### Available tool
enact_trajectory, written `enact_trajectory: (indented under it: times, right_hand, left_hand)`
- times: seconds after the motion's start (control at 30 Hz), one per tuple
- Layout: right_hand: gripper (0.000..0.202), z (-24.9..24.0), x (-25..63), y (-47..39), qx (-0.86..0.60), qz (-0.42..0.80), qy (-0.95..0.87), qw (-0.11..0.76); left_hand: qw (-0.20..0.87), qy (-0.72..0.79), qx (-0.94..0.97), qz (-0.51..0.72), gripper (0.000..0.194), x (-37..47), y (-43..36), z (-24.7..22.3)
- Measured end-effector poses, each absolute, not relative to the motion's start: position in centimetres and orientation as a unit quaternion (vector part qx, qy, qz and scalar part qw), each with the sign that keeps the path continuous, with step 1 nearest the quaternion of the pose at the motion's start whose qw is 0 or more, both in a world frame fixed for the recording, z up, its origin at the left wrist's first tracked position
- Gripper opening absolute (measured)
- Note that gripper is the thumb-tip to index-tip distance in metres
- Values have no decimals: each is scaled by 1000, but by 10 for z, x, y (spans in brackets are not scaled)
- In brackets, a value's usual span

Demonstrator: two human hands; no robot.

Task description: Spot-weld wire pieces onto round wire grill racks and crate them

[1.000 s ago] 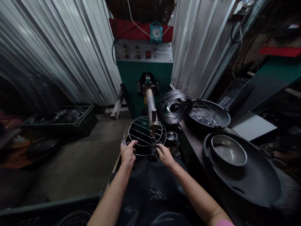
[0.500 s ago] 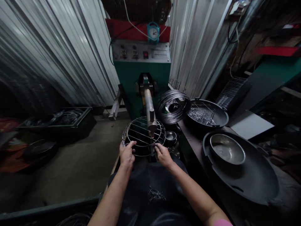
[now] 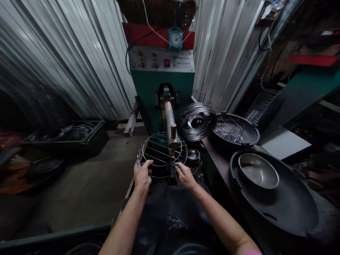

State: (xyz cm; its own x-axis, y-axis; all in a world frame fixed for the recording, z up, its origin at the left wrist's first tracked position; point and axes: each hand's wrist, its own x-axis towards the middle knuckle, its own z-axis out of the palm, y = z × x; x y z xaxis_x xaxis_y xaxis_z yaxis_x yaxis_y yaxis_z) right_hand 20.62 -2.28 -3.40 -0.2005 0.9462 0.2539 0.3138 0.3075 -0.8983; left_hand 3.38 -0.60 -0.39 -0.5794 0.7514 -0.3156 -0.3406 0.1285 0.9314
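A round wire rack, made of two rings with parallel cross bars, lies roughly level under the cylindrical arm of a green machine. My left hand is closed on its near left rim, thumb on top. My right hand pinches at the near right rim, close beside the copper-coloured tip of the arm. Whether a small wire piece is also between those fingertips is too dark to tell. Several short bent wires rest on the dark apron over my lap.
To the right stand a coil of wire, a black pan with small wire pieces, and a large pan holding a metal bowl. The machine's control panel faces me. A green-edged bin sits on the left floor.
The view has shifted slightly. Both hands keep their places on the rack, which looks nearly unmoved under the arm. The tip now looks brighter.
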Motion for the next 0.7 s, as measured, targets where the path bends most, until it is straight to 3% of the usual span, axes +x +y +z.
enact_trajectory:
  times: [0.5, 0.7]
  right_hand:
    - [17, -25, 206, 1, -455, 446, -634, 438]
    - [18, -30, 199, -4, -467, 532, -552, 440]
  left_hand:
    - [420, 628, 143, 639, 40, 36, 12, -4]
    - [414, 650, 133, 623, 40, 37, 11, -1]
